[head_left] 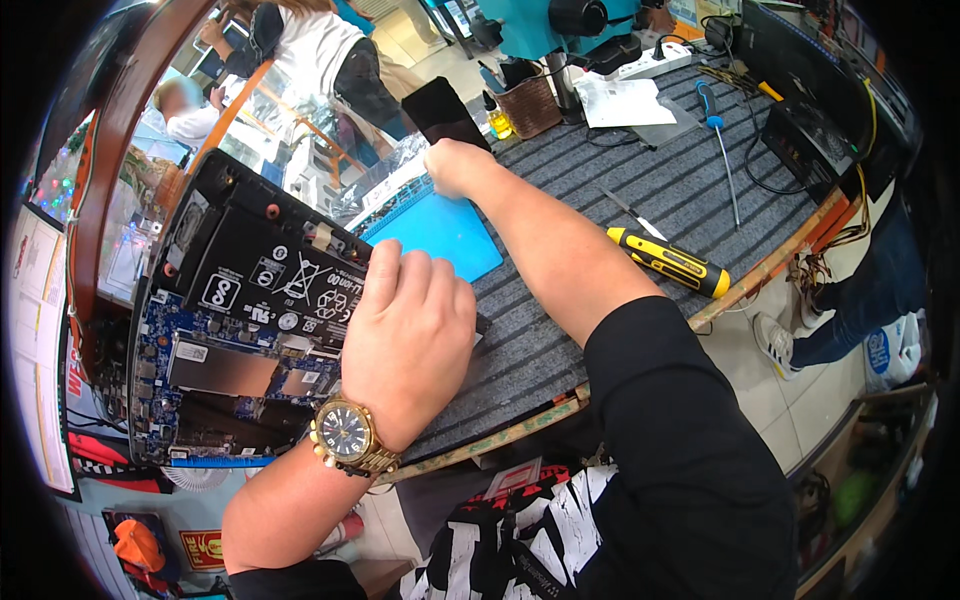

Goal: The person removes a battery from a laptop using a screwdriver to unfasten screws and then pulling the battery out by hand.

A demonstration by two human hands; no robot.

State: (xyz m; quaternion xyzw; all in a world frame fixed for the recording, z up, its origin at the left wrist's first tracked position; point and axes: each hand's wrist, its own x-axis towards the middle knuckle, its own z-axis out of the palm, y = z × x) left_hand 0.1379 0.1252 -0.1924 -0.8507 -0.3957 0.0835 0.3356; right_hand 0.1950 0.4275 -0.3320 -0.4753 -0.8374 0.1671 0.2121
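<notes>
An opened laptop base, with its black battery and blue circuit board showing, stands tilted at the left. My left hand, wearing a gold watch, grips its right side, fingers curled over the edge. My right hand reaches to the top of the blue mat, fingers curled beside a black phone-like slab; what it grips, if anything, is hidden. A yellow-and-black screwdriver and a slim blade tool lie right of my forearm.
A blue screwdriver, white power strip, papers, basket and dark monitor occupy the ribbed worktop. People are beyond a glass counter; another person's legs show at the right.
</notes>
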